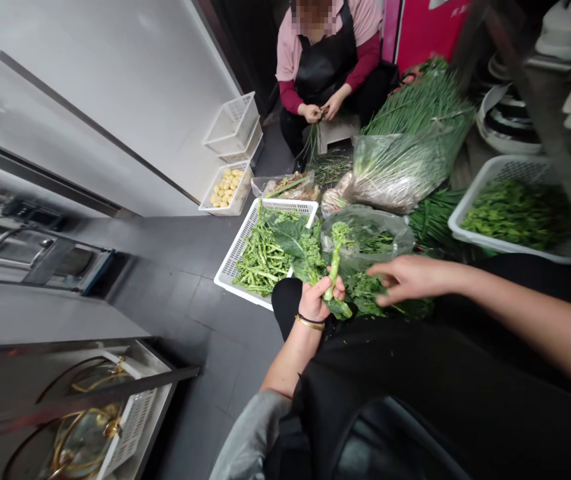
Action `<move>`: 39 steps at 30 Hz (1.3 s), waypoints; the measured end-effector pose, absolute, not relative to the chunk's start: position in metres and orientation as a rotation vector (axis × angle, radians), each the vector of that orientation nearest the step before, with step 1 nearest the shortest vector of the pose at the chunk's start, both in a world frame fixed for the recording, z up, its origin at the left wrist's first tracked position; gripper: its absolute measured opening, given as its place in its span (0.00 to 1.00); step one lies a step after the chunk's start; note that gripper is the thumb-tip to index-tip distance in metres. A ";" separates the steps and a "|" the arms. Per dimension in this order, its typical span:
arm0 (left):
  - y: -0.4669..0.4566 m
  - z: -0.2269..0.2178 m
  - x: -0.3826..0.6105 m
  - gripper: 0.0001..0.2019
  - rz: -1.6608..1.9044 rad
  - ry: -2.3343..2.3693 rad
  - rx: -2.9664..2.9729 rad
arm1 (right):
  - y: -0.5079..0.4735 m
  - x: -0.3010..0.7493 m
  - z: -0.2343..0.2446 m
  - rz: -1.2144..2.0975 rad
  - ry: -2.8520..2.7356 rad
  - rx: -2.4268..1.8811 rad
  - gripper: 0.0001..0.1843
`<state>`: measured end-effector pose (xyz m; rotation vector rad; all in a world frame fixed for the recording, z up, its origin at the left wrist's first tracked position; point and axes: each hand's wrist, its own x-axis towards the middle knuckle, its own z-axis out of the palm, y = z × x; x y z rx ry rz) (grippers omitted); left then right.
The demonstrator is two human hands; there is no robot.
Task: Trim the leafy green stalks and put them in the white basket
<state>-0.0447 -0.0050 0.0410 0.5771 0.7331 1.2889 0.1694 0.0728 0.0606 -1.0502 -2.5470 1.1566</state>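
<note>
My left hand point(318, 299) is closed round the thick stem of a leafy green vegetable stalk point(334, 257), holding it upright over my lap. My right hand point(399, 279) reaches in from the right, fingers pinched together at the leaves point(365, 293) beside that stalk; what it grips is too small to name. Just ahead lies a clear plastic bag of greens point(370, 233). To the left stands a white basket point(232, 257) with trimmed green stems point(262, 257) and a broad leaf.
A person in a black apron point(325, 60) sits opposite, both hands on greens. A big bag of chives point(405, 160), a white basket of greens point(515, 213), a basket of potatoes point(226, 190), stacked baskets point(232, 127) and a metal cart point(40, 257) surround the dark tiled floor.
</note>
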 end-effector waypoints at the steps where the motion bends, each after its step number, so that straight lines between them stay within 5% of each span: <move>1: -0.006 0.041 -0.042 0.15 1.274 0.735 0.597 | 0.080 0.163 0.065 1.325 -2.349 -1.061 0.25; 7: -0.008 0.042 -0.030 0.17 1.257 0.674 0.559 | 0.084 0.108 0.072 1.855 -1.463 -0.767 0.23; 14: -0.001 0.029 -0.041 0.19 1.220 0.651 0.431 | 0.083 0.122 0.058 1.998 -1.671 -0.836 0.23; 17: 0.000 0.026 -0.036 0.19 1.159 0.723 0.445 | 0.094 0.121 0.063 1.739 -1.677 -0.984 0.20; 20: 0.001 0.023 -0.029 0.16 1.236 0.890 0.451 | 0.092 0.111 0.052 1.074 -1.925 -1.152 0.21; 23: 0.014 0.021 -0.040 0.14 1.341 1.066 0.376 | 0.078 0.106 0.028 0.494 -2.255 -1.000 0.16; 25: 0.038 0.021 -0.064 0.14 1.360 1.147 0.298 | 0.070 0.109 0.011 0.407 -2.469 -0.778 0.15; 32: 0.143 0.039 -0.178 0.04 1.446 1.394 0.311 | 0.081 0.138 -0.012 0.752 -2.928 -0.934 0.11; 36: 0.113 0.037 -0.158 0.07 1.277 1.175 0.338 | 0.093 0.136 -0.002 1.199 -2.701 -1.117 0.38; 39: 0.067 0.025 -0.106 0.12 1.038 0.865 0.385 | 0.101 0.120 0.013 1.562 -2.158 -1.048 0.37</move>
